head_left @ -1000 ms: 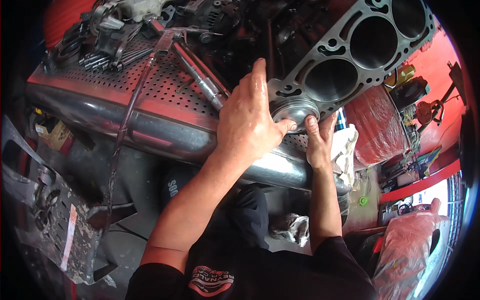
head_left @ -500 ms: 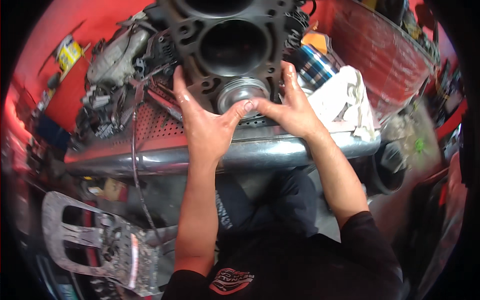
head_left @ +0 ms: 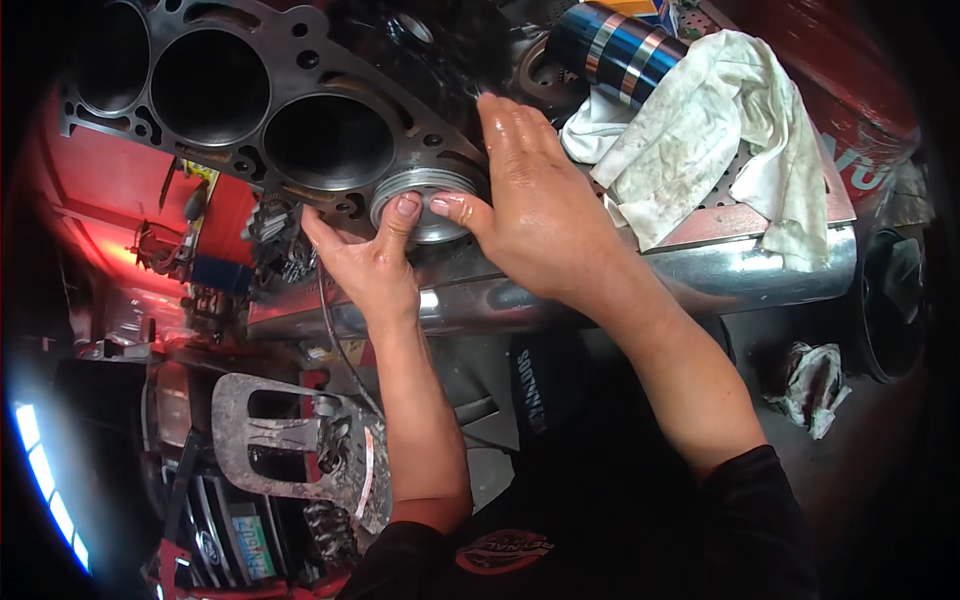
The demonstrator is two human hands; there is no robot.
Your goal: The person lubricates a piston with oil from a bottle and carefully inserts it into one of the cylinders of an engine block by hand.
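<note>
A dark grey engine block (head_left: 285, 80) with several round bores lies at the upper left. At its end nearest me, a silvery round piston (head_left: 432, 230) shows, its ringed edge above the block's face. My left hand (head_left: 370, 265) has its thumb pressed on the piston and a finger stretched to the block's near edge; its other fingers are mostly hidden. My right hand (head_left: 545, 205) touches the piston with its thumb, its other fingers straight and lying along the block's end. Both hands look wet or oily.
A stained white rag (head_left: 700, 140) drapes over the bench beside a blue cylinder with silver bands (head_left: 615, 50). The bench has a rounded metal front edge (head_left: 690, 285). A worn grey chair (head_left: 300, 440) stands lower left, with a cable (head_left: 335, 335) hanging above it. A crumpled cloth (head_left: 812, 388) lies right.
The view has turned, so the block sits further left and slanted. My right hand's fingers have come together and lie flatter. Both thumbs remain at the piston.
</note>
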